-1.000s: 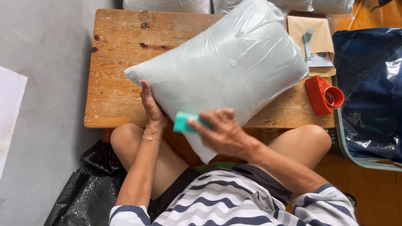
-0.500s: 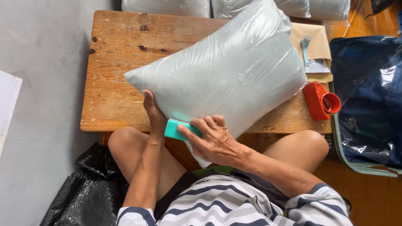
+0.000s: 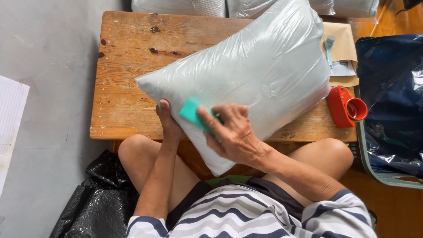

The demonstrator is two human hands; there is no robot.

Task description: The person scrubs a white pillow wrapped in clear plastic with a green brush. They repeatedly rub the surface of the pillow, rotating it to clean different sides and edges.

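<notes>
The pillow [image 3: 251, 75] lies slantwise on the table [image 3: 128, 66], its near corner hanging over the edge at 6 o'clock. The left hand [image 3: 169, 125] clasps that corner's edge. The right hand [image 3: 233, 132] pinches a green card [image 3: 194, 113] against the plastic; it has slid toward 12 o'clock since 0.5 s ago. A red tape dispenser [image 3: 346, 107] sits at 3 o'clock.
</notes>
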